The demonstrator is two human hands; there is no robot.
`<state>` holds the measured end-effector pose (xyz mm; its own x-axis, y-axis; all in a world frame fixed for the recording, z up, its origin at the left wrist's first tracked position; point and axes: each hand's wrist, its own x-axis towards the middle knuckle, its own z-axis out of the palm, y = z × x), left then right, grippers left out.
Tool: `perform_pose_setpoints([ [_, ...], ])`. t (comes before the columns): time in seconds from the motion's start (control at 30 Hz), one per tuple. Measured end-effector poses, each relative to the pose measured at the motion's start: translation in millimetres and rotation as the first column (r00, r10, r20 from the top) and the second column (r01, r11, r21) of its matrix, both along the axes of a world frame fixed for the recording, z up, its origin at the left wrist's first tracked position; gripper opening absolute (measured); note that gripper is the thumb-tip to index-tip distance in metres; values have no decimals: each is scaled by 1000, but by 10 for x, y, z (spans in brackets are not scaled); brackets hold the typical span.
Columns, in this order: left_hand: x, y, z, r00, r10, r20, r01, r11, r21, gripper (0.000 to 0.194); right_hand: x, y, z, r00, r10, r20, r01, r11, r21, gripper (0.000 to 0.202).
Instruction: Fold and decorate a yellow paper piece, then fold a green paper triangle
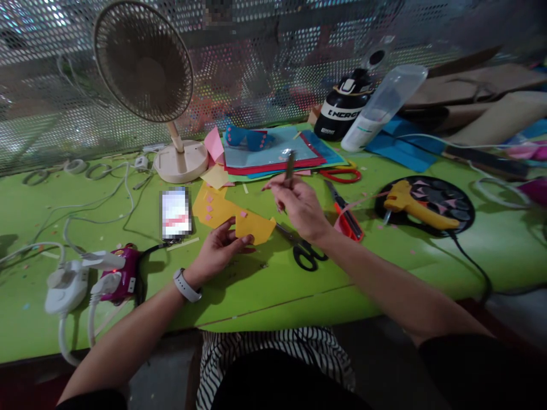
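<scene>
My left hand (pixel 220 250) pinches the lower edge of a yellow paper cutout (pixel 256 226), thumb in front and fingers behind. Small pink paper pieces dot its surface, several on the left part and one near the middle. My right hand (pixel 301 206) is raised just right of the cutout, its fingers closed round a slim, dark, pen-like tool (pixel 290 165) that sticks up from the grip; its kind is unclear. Under the right wrist lie black-handled scissors (pixel 305 256). A red-and-black utility knife (pixel 347 219) rests beyond the right forearm.
Behind the hands are stacked coloured sheets (pixel 273 156) topped by a blue paper mask (pixel 248 138). A fan (pixel 182 162), a phone (pixel 176 213) and plugged power adapters (pixel 117 276) stand left. Rightward are a bottle (pixel 339 111) and a yellow glue gun (pixel 421 208) on a black tray (pixel 465 205).
</scene>
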<state>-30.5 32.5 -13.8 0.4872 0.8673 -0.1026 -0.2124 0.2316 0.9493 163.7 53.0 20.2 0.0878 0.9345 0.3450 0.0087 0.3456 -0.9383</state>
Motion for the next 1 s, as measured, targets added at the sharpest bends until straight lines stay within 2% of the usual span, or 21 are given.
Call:
perform_pose_setpoints([
  [0.07,7,2,-8,1000,12,0,-12,1000,-3,50,-7,-42,-13,989,33,142,-24,998,-63,21],
  [0.13,9,7,-22,999,33,14,-33,999,-2,50,-22,-79,-12,983,37,181,-22,996,-81,23],
  [0.27,-7,18,-51,999,37,29,-38,999,20,50,-17,-101,61,1000,6,14,-6,1000,7,31],
  [0.37,-20,19,-62,998,65,19,-65,998,15,54,41,-74,122,995,-100,-26,102,990,99,41],
  [0.47,-23,14,-64,994,105,18,-105,994,5,63,113,-40,130,990,-140,-19,140,990,34,47],
  [0.57,-18,11,-63,992,123,16,-123,992,2,69,145,-17,115,993,-41,-110,30,994,-105,48],
  [0.67,-15,12,-65,991,134,25,-134,991,-3,68,130,-3,117,974,95,-207,-141,966,-218,49],
  [0.73,-16,13,-64,990,136,27,-136,991,-3,69,107,3,121,957,148,-248,-210,946,-247,48],
  [0.8,-17,12,-61,991,134,26,-134,991,3,71,83,5,111,956,147,-255,-210,948,-238,46],
  [1.0,-15,8,-47,991,127,33,-127,992,6,78,-2,-23,-11,975,72,-211,-104,984,-145,30],
])
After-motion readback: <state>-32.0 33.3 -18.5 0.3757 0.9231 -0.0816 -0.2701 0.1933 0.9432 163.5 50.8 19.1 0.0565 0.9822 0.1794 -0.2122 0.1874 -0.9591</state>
